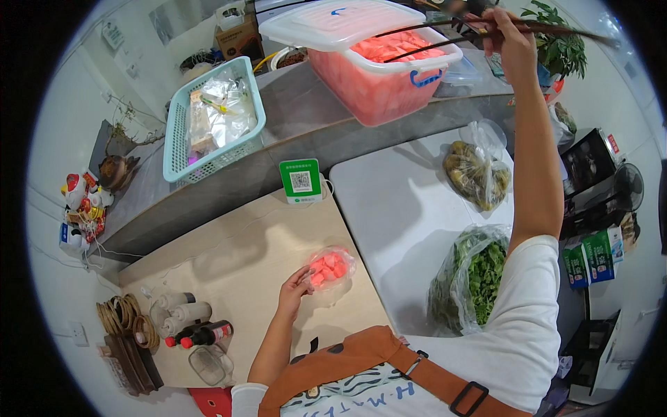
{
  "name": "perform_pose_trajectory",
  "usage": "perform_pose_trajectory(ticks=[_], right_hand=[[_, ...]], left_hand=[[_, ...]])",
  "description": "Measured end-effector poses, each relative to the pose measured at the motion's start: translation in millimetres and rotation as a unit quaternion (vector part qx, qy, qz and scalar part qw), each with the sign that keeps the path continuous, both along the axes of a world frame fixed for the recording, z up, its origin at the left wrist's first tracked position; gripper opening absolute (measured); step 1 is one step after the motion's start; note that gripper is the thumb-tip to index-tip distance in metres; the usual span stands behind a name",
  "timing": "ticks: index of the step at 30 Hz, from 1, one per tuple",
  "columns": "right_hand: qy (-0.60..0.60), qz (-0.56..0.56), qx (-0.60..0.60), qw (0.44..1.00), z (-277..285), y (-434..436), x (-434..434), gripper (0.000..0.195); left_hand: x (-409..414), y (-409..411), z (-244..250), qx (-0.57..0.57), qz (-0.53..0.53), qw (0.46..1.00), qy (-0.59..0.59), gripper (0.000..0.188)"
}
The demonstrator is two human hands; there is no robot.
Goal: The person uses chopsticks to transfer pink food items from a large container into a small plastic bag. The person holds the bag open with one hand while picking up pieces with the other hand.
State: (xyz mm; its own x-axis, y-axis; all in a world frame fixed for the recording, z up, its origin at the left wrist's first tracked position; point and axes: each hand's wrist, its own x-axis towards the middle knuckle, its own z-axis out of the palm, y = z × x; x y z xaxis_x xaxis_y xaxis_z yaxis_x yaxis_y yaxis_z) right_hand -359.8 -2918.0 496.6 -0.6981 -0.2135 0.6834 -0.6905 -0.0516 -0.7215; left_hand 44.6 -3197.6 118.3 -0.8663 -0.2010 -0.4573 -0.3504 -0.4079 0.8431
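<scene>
My left hand (297, 285) holds the rim of a small clear plastic bowl (350, 266), which contains pink slices (328, 268) of food. At the upper right, my right hand (508, 39) grips a pair of long dark chopsticks (443, 46). Their tips are spread apart over a large plastic tub (385, 91) filled with pink pieces (398, 46). The tub stands on the raised counter, with its white translucent lid (333, 23) lying askew across its left part. No piece shows between the chopstick tips.
A blue plastic basket (250, 109) with plastic packaging sits left of the tub. A green code stand (301, 181) is below it. Bags of greens (479, 276) and brownish produce (474, 172) lie on the white table (375, 177). Sauce bottles (208, 332) stand at the lower left.
</scene>
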Motion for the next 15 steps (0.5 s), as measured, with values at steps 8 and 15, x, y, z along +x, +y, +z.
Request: perform_pose_trajectory(ticks=[8,15], right_hand=[[-0.065,-0.025,0.034,0.997,22,-59,2,0.026],[-0.022,-0.061,-0.009,0.998,30,-50,29,0.024]], left_hand=[[3,-1,-5,-0.016,-0.004,1.000,-0.005,0.045],[9,-2,-5,-0.006,0.000,1.000,0.000,0.043]])
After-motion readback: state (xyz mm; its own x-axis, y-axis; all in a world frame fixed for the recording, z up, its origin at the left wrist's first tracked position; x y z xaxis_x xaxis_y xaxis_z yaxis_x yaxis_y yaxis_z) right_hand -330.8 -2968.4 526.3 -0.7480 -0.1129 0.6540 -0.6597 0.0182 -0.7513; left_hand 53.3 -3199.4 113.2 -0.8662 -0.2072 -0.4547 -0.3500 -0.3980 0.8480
